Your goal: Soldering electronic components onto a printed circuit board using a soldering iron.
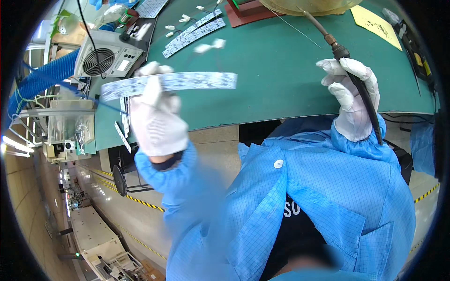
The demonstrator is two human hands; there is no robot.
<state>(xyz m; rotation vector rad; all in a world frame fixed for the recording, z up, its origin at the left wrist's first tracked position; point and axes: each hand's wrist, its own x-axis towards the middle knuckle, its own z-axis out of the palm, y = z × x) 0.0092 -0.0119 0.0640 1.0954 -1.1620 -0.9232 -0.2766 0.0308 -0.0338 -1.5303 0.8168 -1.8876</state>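
Note:
My gloved left hand (158,117) is closed on a long, pale strip circuit board (201,81), lifted over the left part of the bench and slightly blurred. Close to its upper edge, white plug connectors (210,46) on thin wires appear smeared by motion. In my gloved right hand (349,100) is a soldering iron (360,86), its black handle lying across the palm and its metal tip pointing up and left. Several similar strip boards (194,36) with white connectors lie at the back of the bench. A thin wire (300,31) rests near the iron's tip.
A green mat (267,75) covers the bench. At the back stand a red base (248,14) and a yellowish round vessel (309,4), with a yellow sheet (376,25) to their right. A grey box with a fan (110,54) and a blue hose (44,77) occupy the left.

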